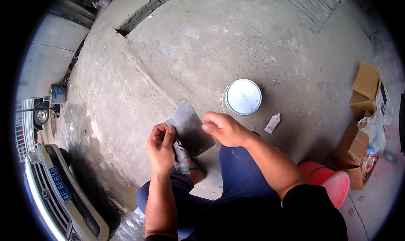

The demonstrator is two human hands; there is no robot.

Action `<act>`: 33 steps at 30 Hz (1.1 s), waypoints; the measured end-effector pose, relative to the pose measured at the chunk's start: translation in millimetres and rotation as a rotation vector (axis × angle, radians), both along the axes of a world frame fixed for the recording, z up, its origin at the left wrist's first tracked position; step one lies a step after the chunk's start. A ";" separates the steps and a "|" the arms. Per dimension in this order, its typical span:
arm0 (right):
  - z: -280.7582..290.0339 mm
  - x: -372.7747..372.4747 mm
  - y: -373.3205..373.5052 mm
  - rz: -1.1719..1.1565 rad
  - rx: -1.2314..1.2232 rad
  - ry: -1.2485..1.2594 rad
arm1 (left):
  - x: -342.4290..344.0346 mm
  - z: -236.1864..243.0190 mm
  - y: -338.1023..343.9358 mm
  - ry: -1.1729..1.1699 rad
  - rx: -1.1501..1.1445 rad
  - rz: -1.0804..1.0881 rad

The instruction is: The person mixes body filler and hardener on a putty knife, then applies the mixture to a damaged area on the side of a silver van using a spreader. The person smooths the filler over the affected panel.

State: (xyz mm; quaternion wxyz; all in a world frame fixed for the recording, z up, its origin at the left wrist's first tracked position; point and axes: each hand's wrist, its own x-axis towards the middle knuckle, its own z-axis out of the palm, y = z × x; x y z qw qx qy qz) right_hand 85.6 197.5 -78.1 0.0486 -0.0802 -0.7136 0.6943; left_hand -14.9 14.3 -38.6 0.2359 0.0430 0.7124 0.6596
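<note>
Handling step, apparently: grey sheet (192, 129) hangs above the floor (253, 47), left hand (161, 147) grip pinched closed on its left edge, right hand (230, 129) curled near its right, hold unclear; next move likely calls for steadiness.

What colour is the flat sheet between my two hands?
The flat sheet is grey, darker toward its lower end; it shows in the head view.

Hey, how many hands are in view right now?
2: the left hand at the left edge of the grey sheet, and the right hand by its right edge. No others show.
</note>
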 end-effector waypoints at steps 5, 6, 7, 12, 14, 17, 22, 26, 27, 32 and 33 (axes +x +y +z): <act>-19.1 17.8 27.7 -0.111 -0.052 -0.274 | -8.2 -0.7 -4.5 0.068 -0.026 0.020; -27.3 25.3 36.9 -0.113 0.151 -0.320 | -8.8 1.4 -6.0 0.063 -0.064 0.042; -37.3 32.7 43.4 -0.047 0.237 -0.385 | -8.8 -0.5 -6.9 0.057 -0.047 0.088; -93.7 77.6 54.8 -0.105 0.279 -0.387 | -13.5 2.9 -11.8 0.011 -0.029 0.057; -99.9 94.9 50.3 -0.140 0.116 -0.399 | -12.5 5.3 -12.6 -0.012 -0.039 0.069; -91.7 114.7 48.4 -0.028 0.104 -0.413 | -12.5 -1.9 -14.5 0.056 -0.056 0.064; -59.2 110.5 92.0 -0.161 0.044 -0.411 | 6.6 -1.0 -10.6 0.545 -0.473 -0.175; -105.3 88.7 121.5 -0.523 0.390 -0.563 | 33.0 -9.5 6.6 0.881 -0.562 -0.471; -116.4 83.5 125.5 -0.547 0.416 -0.610 | 42.9 -11.9 10.7 0.926 -0.545 -0.539; -162.3 69.3 140.0 -0.596 0.539 -0.737 | 75.1 -17.5 15.0 0.844 -0.419 -0.781; -161.5 66.0 141.6 -0.587 0.533 -0.778 | 76.8 -15.6 14.8 0.831 -0.377 -0.800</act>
